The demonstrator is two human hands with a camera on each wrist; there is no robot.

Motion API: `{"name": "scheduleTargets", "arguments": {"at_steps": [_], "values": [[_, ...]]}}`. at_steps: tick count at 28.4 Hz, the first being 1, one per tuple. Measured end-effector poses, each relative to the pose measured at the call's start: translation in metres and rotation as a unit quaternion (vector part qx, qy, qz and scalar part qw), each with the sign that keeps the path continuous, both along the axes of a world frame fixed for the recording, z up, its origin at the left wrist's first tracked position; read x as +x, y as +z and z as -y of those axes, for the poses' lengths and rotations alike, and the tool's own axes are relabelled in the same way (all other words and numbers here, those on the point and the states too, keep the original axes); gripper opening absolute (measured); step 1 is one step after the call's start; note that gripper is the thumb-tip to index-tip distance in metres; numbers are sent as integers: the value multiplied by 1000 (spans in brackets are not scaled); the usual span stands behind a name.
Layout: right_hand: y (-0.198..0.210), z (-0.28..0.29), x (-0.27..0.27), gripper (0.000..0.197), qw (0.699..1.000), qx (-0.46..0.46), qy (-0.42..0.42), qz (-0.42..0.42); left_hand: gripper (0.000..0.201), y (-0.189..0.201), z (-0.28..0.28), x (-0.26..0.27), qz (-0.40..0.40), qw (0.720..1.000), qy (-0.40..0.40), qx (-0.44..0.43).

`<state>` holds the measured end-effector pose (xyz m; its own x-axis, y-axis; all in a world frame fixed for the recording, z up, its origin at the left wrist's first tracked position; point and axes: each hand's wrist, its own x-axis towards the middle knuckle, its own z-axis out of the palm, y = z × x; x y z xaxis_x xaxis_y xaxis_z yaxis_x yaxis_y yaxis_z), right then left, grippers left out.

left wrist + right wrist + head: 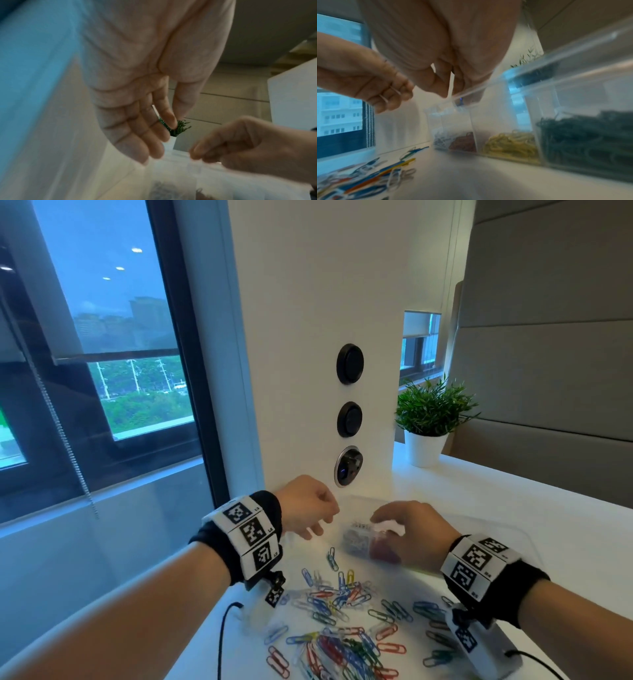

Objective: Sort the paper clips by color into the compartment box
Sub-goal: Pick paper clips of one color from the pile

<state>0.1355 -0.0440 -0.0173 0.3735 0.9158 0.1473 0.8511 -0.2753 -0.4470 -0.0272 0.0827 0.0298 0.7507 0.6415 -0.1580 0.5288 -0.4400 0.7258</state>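
White clips (392, 93) in left hand (310, 508) above compartment box (573, 108).

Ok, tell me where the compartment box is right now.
In the head view the clear compartment box sits on the white table, beyond the loose clips, under the right hand.

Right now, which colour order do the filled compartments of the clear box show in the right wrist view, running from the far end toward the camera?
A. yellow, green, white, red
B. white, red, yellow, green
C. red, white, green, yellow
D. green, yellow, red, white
B: in the compartment box, the white clips lie farthest, then the red clips, the yellow clips, and the dark green clips nearest the camera.
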Motion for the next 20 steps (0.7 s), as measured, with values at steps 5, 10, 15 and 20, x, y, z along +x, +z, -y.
{"name": "scheduleTargets", "arguments": {"at_steps": [5, 10, 15, 20], "values": [[-1, 22, -21, 31, 988, -34, 120, 92, 41, -22, 13, -43, -281, 926, -153, 198], [-16, 31, -44, 51, 938, -241, 217, 123, 57, -41, 21, -66, -289, 918, -200, 181], [-17, 48, -42, 46, 943, -235, 217, 94, 72, -34, 13, -101, -258, 943, -115, 175], [-17, 44, -60, 55, 952, -216, 193, 103, 84, -55, 15, -138, -319, 928, -107, 162]]}}
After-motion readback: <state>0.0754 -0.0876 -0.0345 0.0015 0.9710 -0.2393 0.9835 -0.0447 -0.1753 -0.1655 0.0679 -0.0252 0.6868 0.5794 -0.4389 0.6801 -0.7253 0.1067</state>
